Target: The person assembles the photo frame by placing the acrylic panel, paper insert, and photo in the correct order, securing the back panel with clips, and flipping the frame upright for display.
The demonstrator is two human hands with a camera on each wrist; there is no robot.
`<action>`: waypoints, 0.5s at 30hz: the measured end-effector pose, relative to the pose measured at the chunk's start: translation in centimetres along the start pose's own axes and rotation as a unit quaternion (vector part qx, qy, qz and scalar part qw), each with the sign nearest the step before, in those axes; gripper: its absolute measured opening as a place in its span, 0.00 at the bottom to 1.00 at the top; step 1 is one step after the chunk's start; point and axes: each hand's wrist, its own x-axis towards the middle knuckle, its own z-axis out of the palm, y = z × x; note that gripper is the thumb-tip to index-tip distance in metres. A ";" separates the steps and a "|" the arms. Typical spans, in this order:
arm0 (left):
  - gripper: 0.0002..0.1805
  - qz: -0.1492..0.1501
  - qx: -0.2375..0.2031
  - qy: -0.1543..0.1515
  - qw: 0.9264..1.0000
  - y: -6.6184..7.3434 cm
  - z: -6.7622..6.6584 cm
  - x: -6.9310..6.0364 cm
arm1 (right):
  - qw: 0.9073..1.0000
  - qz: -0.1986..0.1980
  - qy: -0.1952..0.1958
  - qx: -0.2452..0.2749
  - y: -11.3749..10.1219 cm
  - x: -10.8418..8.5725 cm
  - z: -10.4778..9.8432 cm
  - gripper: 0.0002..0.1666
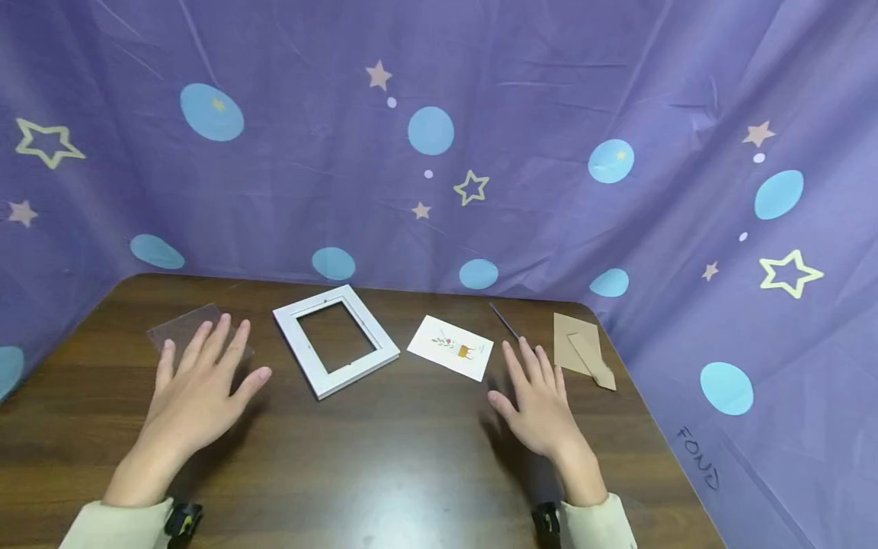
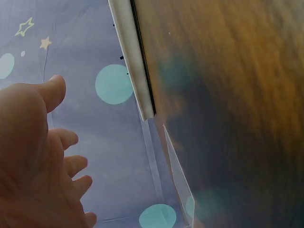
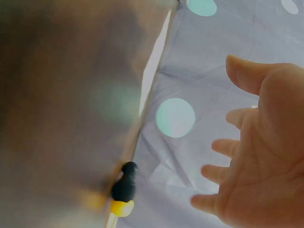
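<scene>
My left hand [image 1: 199, 396] is held above the table with its fingers spread, holding nothing. Under its fingertips in the head view lies a clear sheet [image 1: 180, 329], partly hidden by the hand. A white picture frame [image 1: 309, 352] lies to its right; the left wrist view catches the frame's edge [image 2: 130, 57]. My right hand [image 1: 538, 404] hovers with straight fingers, also without anything in it. Just beyond it is what looks like a screwdriver [image 1: 504, 320], whose black and yellow handle [image 3: 124, 190] shows in the right wrist view. A white card [image 1: 450, 348] with a small printed drawing lies left of that hand.
At the table's right side lies a brown backing board [image 1: 569, 335] with a stand flap. The brown wooden table [image 1: 370, 465] ends at the back and right against a purple curtain [image 1: 528, 99] with stars and blue dots.
</scene>
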 end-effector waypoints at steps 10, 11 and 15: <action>0.48 -0.017 -0.073 -0.025 0.997 0.3 0.1 2.1 | 0.998 -0.027 -0.053 0.023 -1.7 2.8 -1.2 0.43; 0.48 -0.024 -0.084 -0.032 0.996 0.4 0.1 2.5 | 0.997 -0.030 -0.059 0.029 -1.9 3.2 -1.1 0.42; 0.48 -0.064 -0.127 -0.071 0.987 0.6 0.5 4.0 | 0.994 -0.034 -0.068 0.072 -3.2 5.0 -0.4 0.37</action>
